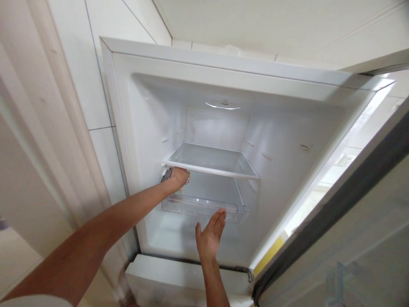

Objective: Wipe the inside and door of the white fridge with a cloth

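My left hand (180,176) reaches into the open refrigerator (223,64), just under the front edge of the upper glass shelf (212,159). Its fingers are closed round a greyish cloth (166,174), which lies against the left inner wall. Part of the cloth is hidden by the hand. Lower down, my right hand (210,238) is raised with thumb apart and fingers stretched, holding nothing. It is nearest to the clear plastic drawer (191,206), whose front spans the space beneath the lower glass shelf (211,185).
At the right stands the refrigerator door (345,238), swung open, with a dark gasket along its edge. A lower door's white top (166,266) juts out below the compartment. To the left are a tiled wall (75,76) and a pale door frame (60,119).
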Demonstrator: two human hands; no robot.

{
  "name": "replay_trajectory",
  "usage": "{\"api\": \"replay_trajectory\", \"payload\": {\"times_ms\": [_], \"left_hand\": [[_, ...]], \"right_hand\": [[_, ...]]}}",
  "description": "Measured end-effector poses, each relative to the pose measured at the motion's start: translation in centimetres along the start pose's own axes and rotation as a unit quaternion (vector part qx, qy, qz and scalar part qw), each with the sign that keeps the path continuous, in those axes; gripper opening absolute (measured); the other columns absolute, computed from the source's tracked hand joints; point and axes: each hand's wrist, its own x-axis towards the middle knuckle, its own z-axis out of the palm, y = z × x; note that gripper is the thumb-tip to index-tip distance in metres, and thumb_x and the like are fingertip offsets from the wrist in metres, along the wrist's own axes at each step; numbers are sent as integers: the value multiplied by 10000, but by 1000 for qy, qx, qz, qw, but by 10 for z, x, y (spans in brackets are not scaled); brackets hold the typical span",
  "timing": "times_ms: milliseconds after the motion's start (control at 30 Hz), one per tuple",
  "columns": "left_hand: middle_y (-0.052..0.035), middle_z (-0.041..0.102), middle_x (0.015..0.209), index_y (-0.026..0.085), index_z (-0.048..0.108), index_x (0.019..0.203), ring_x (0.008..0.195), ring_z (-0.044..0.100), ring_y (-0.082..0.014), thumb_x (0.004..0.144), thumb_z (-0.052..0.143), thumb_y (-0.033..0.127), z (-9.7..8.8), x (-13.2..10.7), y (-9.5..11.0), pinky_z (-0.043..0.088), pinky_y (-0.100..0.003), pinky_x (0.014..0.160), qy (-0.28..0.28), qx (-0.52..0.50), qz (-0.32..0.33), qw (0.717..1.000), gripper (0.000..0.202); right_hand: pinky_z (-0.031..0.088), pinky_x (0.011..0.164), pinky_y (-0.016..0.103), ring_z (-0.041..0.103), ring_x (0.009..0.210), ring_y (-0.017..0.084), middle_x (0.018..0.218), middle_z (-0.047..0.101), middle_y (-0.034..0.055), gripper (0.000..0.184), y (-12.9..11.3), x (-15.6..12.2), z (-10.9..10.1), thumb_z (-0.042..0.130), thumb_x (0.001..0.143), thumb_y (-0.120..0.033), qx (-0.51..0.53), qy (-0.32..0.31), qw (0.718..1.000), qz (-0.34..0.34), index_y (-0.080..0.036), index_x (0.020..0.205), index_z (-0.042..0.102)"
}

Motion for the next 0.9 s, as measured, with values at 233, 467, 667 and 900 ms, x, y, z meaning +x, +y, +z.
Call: {"api": "replay_trajectory", "payload": {"times_ms": [233, 467, 667, 900], "left_hand": [[-260, 691, 1237, 124, 720, 1206, 1154, 692, -387, 891, 628, 152, -34, -54, -3, 540, -487, 946, -47, 88, 47, 994, 329], [-237, 659, 1266, 152, 644, 1315, 1129, 702, -372, 927, 567, 201, -34, -67, -7, 557, -458, 913, -40, 117, 49, 991, 398], [-197, 645, 1322, 221, 661, 1270, 1180, 685, -340, 866, 720, 270, -9, -40, -12, 541, -454, 987, -48, 124, 80, 988, 411], [-133, 690, 1254, 176, 674, 1232, 1178, 666, -275, 944, 699, 315, 10, 8, -19, 547, -481, 1020, -60, 113, 108, 986, 321]], "right_hand": [[227, 1215, 689, 8, 1593, 422, 1664, 88, 384, 886, -8, 3, -5, 399, 963, -401, -13, -28, 999, 28, 153, 1592, 113], [201, 1228, 665, 18, 1595, 421, 1649, 130, 399, 975, -9, 4, -5, 249, 1041, -638, -28, -10, 999, 18, 147, 1601, 105], [225, 1216, 675, 2, 1585, 447, 1624, 154, 434, 1126, -17, 6, 2, 166, 1004, -767, -66, -33, 996, 53, 211, 1560, 138], [203, 1207, 700, 33, 1581, 457, 1618, 177, 435, 1166, -23, 7, 14, 101, 981, -809, -67, 6, 995, 68, 194, 1576, 92]]}}
